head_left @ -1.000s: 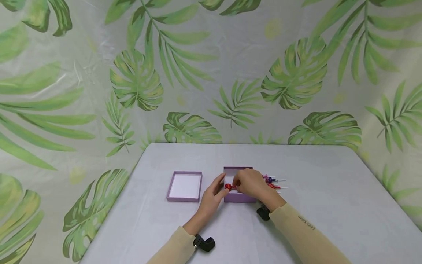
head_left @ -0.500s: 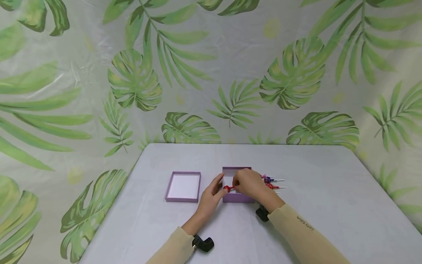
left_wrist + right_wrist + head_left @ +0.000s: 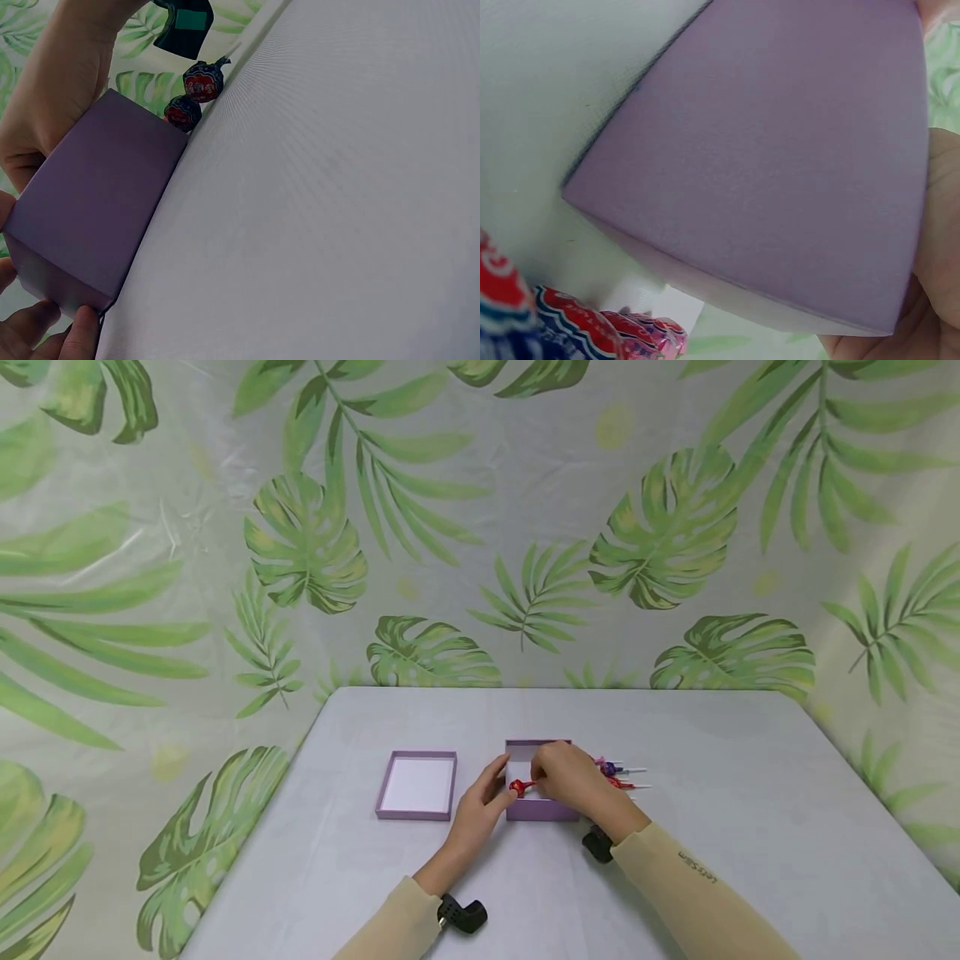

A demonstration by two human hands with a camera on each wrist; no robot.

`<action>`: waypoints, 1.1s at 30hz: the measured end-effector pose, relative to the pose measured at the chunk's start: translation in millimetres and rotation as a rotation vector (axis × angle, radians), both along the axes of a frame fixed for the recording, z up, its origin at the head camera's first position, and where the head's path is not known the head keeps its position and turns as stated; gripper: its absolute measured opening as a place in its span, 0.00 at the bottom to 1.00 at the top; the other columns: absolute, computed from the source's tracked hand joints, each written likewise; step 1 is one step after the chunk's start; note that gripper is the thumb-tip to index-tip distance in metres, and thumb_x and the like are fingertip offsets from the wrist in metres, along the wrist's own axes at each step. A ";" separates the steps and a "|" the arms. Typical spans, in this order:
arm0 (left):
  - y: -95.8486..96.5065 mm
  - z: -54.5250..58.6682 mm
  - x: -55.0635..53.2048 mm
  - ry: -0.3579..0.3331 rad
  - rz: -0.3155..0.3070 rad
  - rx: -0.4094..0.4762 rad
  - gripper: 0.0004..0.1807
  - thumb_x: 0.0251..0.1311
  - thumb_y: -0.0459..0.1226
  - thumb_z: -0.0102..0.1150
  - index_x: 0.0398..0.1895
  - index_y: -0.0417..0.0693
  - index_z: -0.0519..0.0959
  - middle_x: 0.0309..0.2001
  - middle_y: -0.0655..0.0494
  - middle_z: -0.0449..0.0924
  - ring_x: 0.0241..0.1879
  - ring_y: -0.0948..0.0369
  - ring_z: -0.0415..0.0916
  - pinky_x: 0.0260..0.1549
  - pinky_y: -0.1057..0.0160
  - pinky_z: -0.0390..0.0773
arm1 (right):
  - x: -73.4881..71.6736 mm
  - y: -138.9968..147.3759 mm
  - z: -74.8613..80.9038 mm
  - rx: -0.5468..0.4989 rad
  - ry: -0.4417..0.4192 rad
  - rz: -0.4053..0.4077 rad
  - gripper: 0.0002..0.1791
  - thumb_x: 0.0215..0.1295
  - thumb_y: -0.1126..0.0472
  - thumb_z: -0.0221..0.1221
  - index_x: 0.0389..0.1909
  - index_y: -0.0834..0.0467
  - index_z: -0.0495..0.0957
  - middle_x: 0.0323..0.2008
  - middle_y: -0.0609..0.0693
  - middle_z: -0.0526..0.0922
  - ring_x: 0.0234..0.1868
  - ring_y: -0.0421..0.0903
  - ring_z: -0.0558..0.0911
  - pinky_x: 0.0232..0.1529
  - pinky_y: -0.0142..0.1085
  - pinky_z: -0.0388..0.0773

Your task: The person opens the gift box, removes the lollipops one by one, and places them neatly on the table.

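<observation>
In the head view, a red-wrapped lollipop (image 3: 517, 787) lies low at the left inside of an uncovered purple box (image 3: 542, 811). My right hand (image 3: 567, 774) reaches over the box and pinches the lollipop towards its stick; the fingertips are partly hidden. My left hand (image 3: 480, 810) holds the box's left side, its thumb at the near left corner close to the candy. In the left wrist view, fingertips press against the box's wall (image 3: 97, 195). The right wrist view shows the purple outer wall (image 3: 757, 165), with the lollipop out of sight.
Several wrapped lollipops (image 3: 611, 768) lie just right of the box, sticks pointing right, partly covered by the right hand. A shallow purple lid (image 3: 416, 815) with a white inside lies to the left. A leaf-patterned curtain (image 3: 525, 527) hangs behind the white table (image 3: 720, 760).
The red lollipop has shifted and turned slightly inside the box between the fingers. Both hands have stayed nearly in place, and the lid and other lollipops lie as before.
</observation>
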State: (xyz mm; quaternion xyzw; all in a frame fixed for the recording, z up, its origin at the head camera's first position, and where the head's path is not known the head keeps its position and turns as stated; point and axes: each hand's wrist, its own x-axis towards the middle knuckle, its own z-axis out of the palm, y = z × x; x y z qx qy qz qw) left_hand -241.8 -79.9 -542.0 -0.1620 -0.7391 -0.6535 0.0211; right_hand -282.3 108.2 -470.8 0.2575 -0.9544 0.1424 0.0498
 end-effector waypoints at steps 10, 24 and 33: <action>0.2 4.6 2.4 -0.010 -0.018 0.004 0.32 0.71 0.34 0.56 0.77 0.54 0.64 0.75 0.50 0.60 0.71 0.44 0.63 0.68 0.47 0.65 | 4.6 0.9 12.7 -0.001 -0.016 -0.020 0.03 0.58 0.68 0.70 0.28 0.56 0.88 0.27 0.44 0.84 0.29 0.41 0.77 0.35 0.38 0.81; -2.1 35.1 20.9 -0.002 -0.041 0.008 0.32 0.70 0.31 0.55 0.76 0.44 0.63 0.75 0.42 0.60 0.70 0.40 0.62 0.67 0.45 0.65 | 13.5 10.1 23.2 -0.065 -0.010 -0.045 0.04 0.58 0.67 0.71 0.28 0.55 0.88 0.29 0.44 0.83 0.30 0.40 0.78 0.37 0.39 0.82; -2.0 34.2 19.9 -0.005 -0.048 0.010 0.32 0.70 0.31 0.55 0.76 0.44 0.62 0.75 0.43 0.60 0.70 0.41 0.62 0.68 0.45 0.64 | 15.7 17.1 24.4 -0.107 0.024 -0.070 0.05 0.57 0.67 0.72 0.29 0.53 0.88 0.29 0.43 0.83 0.31 0.40 0.79 0.36 0.38 0.81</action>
